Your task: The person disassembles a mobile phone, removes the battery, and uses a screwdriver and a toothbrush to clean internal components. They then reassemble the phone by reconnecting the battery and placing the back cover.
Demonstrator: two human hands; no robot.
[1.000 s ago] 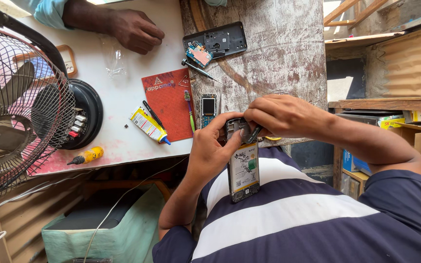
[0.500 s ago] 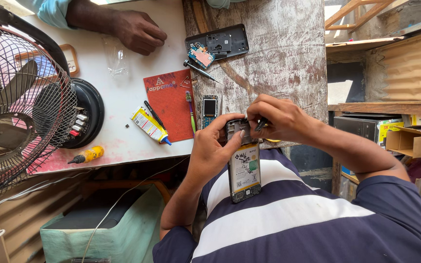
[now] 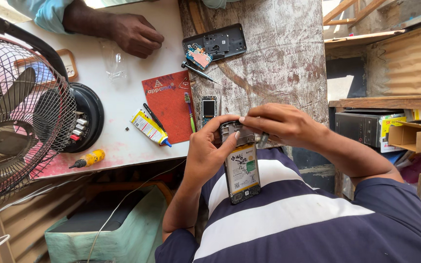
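Observation:
An opened smartphone [image 3: 242,171] with its back cover off and battery showing rests against my striped shirt, just below the table edge. My left hand [image 3: 210,148] grips its upper left side. My right hand [image 3: 281,122] reaches over the phone's top end, fingertips pressing on the frame there, with a thin dark tool partly hidden under the fingers. On the wooden board above lie the phone's black back cover [image 3: 219,44] with a small circuit board [image 3: 200,56] on it, a screwdriver [image 3: 200,72] and a small camera module part [image 3: 209,107].
Another person's hand [image 3: 133,34] rests on the white table [image 3: 123,112] at the top. A red work mat [image 3: 168,104], a glue tube [image 3: 149,127], a small yellow screwdriver [image 3: 87,159] and a table fan [image 3: 18,117] stand at left. Shelves with boxes [image 3: 405,131] are at right.
My right hand has shifted slightly along the top of the phone, and the view has tilted a little. The other person's hand has stayed put.

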